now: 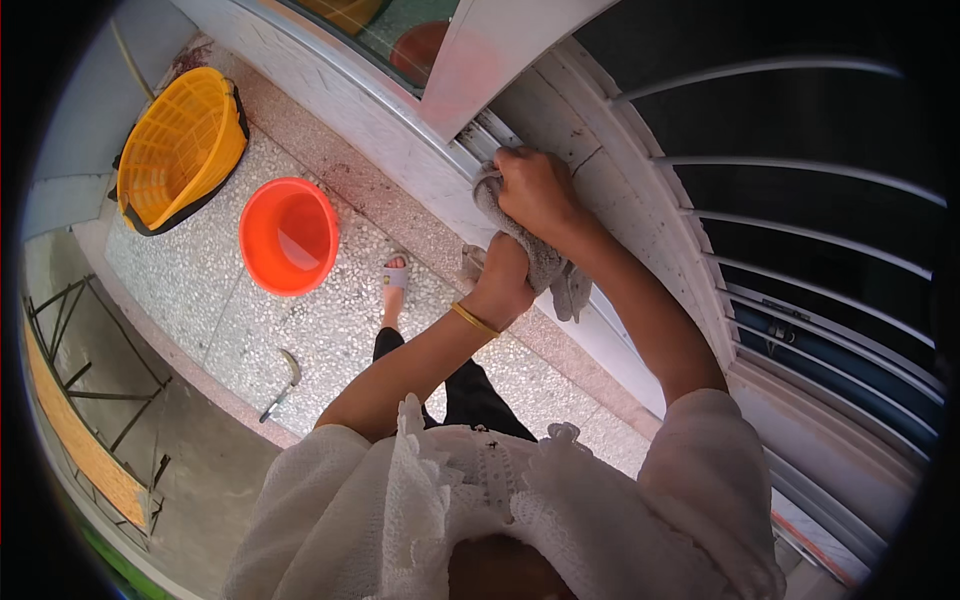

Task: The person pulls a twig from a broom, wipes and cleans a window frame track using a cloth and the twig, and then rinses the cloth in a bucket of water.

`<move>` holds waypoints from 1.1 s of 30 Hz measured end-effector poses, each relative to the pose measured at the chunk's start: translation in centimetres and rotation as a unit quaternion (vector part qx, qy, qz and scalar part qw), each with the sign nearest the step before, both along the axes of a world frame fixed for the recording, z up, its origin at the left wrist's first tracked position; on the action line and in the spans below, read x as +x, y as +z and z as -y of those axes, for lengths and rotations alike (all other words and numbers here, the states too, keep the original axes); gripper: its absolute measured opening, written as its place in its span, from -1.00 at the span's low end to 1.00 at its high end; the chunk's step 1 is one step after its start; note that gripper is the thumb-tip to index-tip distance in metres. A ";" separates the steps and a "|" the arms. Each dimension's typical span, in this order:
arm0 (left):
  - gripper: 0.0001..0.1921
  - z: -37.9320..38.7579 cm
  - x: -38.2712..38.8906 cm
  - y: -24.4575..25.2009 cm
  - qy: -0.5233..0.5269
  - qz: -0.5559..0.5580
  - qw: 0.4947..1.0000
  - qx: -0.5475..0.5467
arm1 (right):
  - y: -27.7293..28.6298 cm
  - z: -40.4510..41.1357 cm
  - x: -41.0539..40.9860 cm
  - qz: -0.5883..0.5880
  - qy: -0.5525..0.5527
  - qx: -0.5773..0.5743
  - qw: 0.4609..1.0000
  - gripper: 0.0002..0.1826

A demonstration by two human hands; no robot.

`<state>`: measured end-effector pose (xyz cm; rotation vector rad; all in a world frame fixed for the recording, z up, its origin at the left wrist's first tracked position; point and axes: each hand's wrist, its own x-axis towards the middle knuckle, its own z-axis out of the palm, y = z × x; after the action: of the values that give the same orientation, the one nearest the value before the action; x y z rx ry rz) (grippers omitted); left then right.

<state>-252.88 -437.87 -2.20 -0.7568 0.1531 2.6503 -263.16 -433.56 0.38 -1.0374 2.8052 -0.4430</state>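
A grey cloth [529, 238] is bunched between my two hands over the metal track of a sliding window [487, 136]. My right hand [536, 187] grips its upper end, with the knuckles close to the track. Lower down, my left hand [506, 277] clasps the cloth near its middle; a yellow bangle circles that wrist. Loose ends of the cloth hang out below and beside the hands. Part of the track and the sill lies hidden behind my hands and the cloth.
An orange-red bucket [259, 247] holding some liquid stands on the speckled floor. Beyond it sits a yellow plastic basket [142, 180]. A sickle [291, 369] lies near the floor's edge. Metal bars [802, 163] line the window's outer side. A window frame [480, 67] rises beside the track.
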 end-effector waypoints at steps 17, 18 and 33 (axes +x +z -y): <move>-0.70 0.8 1.8 -1.2 -0.005 -0.037 0.992 -0.123 | -0.4 0.7 1.5 0.016 -0.047 0.023 0.998 -0.91; -0.70 2.8 0.8 -1.5 0.004 0.035 0.995 -0.096 | -0.4 3.1 0.8 0.010 -0.034 -0.004 0.999 -0.90; -0.76 4.8 3.3 1.1 0.130 0.003 0.956 -0.262 | -1.6 2.4 3.4 -0.022 -0.119 -0.296 0.948 -0.89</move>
<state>-249.62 -442.70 -1.09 -1.0047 0.8353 2.8832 -259.81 -436.00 -1.25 -0.7799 2.9086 -1.3672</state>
